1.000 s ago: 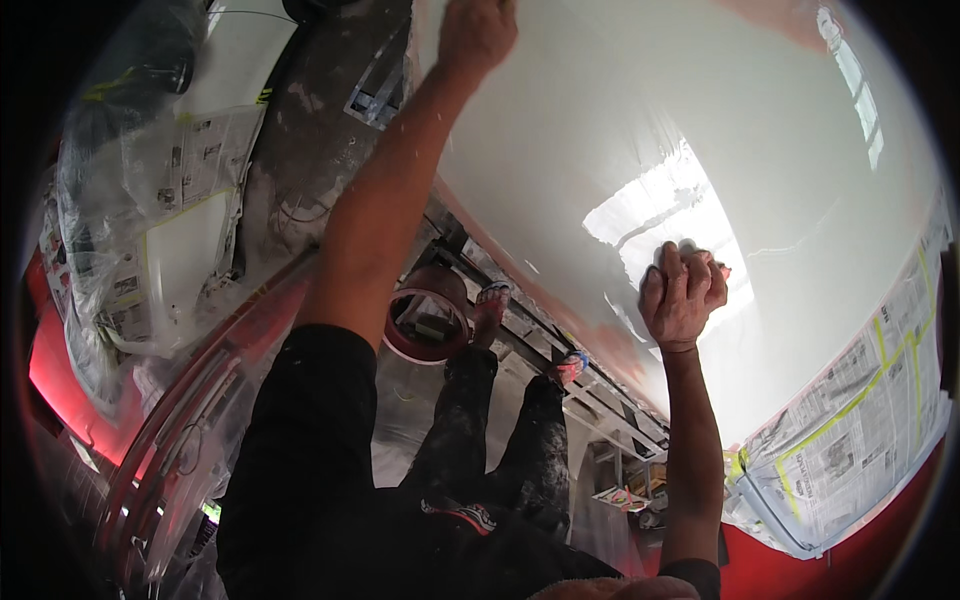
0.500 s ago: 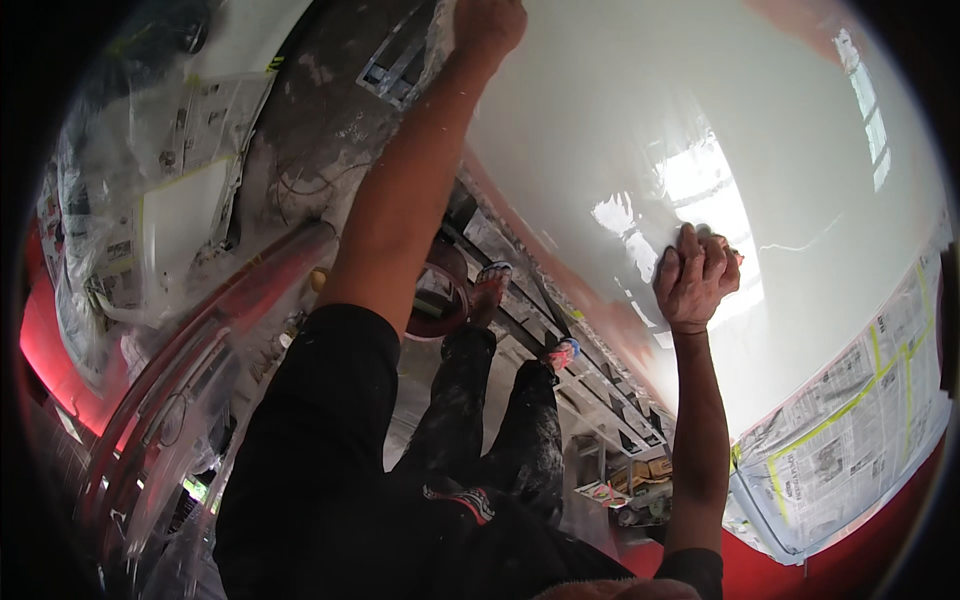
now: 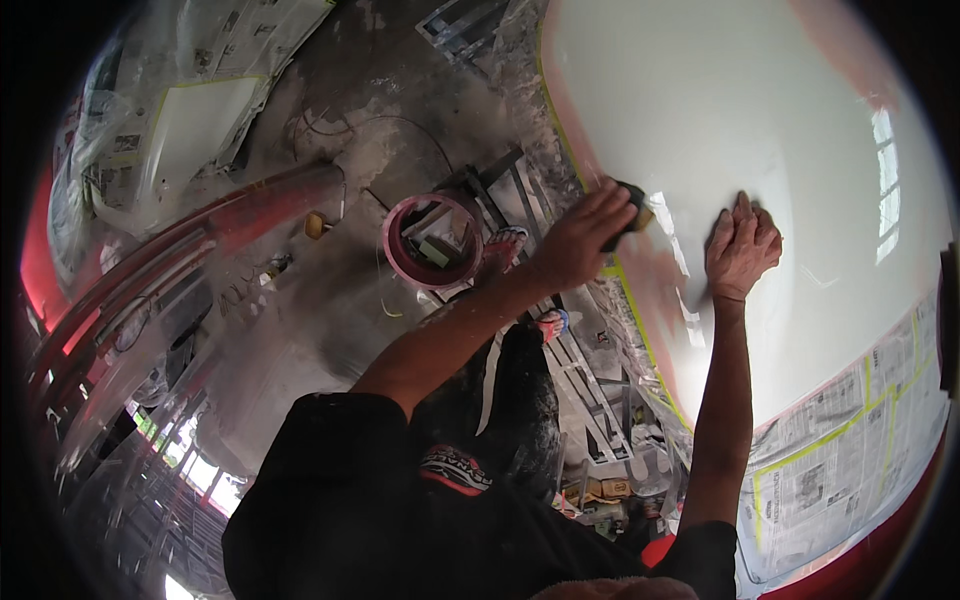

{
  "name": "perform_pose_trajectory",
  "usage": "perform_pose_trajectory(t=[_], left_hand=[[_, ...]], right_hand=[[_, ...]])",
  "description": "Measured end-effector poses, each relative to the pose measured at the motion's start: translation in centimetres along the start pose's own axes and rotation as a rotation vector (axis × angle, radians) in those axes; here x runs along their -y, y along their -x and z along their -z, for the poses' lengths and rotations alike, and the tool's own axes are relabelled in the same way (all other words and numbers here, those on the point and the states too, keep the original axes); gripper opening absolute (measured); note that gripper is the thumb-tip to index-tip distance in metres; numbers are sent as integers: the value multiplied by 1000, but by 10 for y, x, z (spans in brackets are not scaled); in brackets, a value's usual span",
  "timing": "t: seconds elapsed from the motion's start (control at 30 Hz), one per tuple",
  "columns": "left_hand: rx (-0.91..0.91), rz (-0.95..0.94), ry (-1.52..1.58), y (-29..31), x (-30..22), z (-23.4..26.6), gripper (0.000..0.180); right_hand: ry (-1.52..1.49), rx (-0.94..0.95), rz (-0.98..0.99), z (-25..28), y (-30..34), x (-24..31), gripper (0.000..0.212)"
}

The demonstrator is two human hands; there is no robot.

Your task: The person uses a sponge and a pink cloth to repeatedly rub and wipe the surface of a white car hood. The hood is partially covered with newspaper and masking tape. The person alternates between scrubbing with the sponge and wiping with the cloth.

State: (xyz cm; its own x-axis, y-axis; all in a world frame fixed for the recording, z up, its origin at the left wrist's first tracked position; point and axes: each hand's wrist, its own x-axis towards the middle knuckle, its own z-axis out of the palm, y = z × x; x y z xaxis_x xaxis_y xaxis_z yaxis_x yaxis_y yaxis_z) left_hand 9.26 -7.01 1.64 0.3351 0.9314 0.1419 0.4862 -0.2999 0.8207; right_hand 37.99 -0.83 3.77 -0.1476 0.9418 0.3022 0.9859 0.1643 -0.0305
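A large white, glossy curved panel (image 3: 690,110) with pinkish-red patches fills the right side. At its near left edge my left hand (image 3: 582,240) is closed around a dark block (image 3: 628,214) with a yellowish side, which looks like a sanding block; it sits against the panel's edge. My right hand (image 3: 742,248) lies palm down on the panel's surface, fingers partly spread. What may be under its palm is hidden.
Below are a pink bucket (image 3: 392,245) with several block-like pieces inside, and a metal ladder-like frame (image 3: 590,400) by my sandalled feet. Red bumper-like parts (image 3: 250,210) lie left. Taped newspaper (image 3: 830,450) covers the lower right; plastic and paper drape the upper left.
My left hand has come down from the panel's far edge to its near left side, and the dark block now shows in it. My right hand has shifted slightly right, its fingers straighter.
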Motion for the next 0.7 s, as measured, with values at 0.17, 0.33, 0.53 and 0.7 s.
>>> perform_pose_trajectory(t=[0.17, 0.33, 0.53, 0.7], left_hand=[[-163, 429, 65, 87, 35, 56, 42], [-323, 1109, 217, 169, 59, 97, 43], [-527, 1297, 347, 217, 67, 85, 53], [-794, 1190, 866, 226, 65, 75, 51]], right_hand=[[-24, -138, -24, 1, -10, 18, 37], [-170, -137, 36, -24, -29, 76, 34], [-243, -31, 329, -52, -45, 155, 42], [-637, 109, 291, -50, 21, 263, 22]])
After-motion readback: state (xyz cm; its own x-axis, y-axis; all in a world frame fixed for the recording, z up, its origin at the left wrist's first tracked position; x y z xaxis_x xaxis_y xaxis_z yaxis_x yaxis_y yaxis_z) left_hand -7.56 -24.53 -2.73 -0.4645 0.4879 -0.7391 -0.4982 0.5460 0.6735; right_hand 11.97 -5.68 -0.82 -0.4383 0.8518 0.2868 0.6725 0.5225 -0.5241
